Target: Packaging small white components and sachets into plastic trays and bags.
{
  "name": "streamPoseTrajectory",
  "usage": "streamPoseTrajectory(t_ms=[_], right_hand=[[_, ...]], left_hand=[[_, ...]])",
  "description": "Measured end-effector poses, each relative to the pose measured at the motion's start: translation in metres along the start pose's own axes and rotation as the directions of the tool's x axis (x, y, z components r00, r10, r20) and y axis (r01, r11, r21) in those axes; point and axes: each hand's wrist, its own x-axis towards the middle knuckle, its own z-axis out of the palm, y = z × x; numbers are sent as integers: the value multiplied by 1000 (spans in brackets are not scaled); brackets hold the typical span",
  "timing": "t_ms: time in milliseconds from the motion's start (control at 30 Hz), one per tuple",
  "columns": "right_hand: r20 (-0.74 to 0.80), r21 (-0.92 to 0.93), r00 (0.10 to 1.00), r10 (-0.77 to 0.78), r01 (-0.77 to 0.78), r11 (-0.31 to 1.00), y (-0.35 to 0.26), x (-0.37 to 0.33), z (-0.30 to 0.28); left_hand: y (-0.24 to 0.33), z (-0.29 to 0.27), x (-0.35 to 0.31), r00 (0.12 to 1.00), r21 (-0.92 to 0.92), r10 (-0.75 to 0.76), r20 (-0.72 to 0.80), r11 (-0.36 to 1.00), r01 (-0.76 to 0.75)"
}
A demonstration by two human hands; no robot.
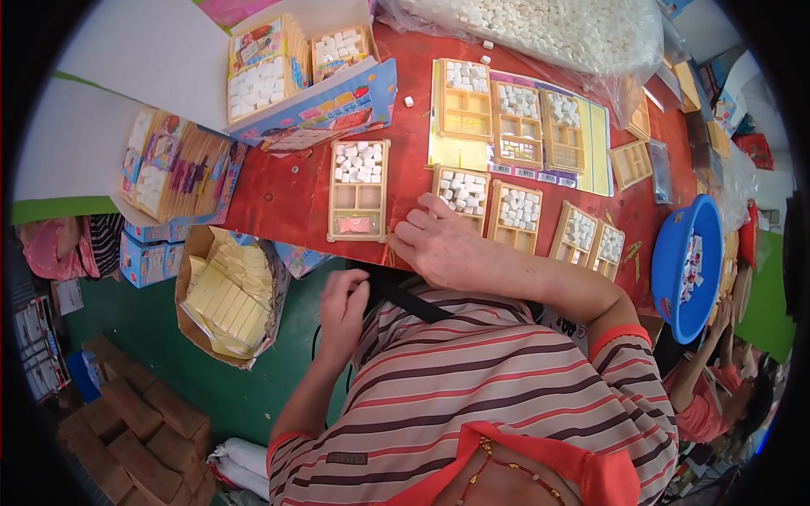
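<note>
- right hand (434, 240)?
- curled, can't tell if holding anything; tray (343, 196) with white cubes (359, 163) and pink packet (353, 225) lies just left of it.
- left hand (342, 305)?
- fingers bent, can't tell there either; same tray just beyond it.

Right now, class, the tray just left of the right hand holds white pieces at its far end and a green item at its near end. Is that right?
No: the item at the near end of the tray is pink, not green, as the head view shows. The rest stands.
</note>
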Motion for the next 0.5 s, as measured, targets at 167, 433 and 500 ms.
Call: streamPoseTrajectory(t_ms=[167, 433, 500], right_hand=[[-31, 47, 999, 20, -19, 999, -22, -6, 10], [-53, 102, 996, 71, -65, 993, -28, -12, 5], [-231, 56, 973, 32, -19, 998, -29, -15, -3]], left_hand=[[8, 29, 2, 849, -691, -268, 455, 495, 527], [11, 26, 3, 900, -625, -183, 395, 665, 409], [16, 23, 2, 948, -360, -135, 288, 902, 238]])
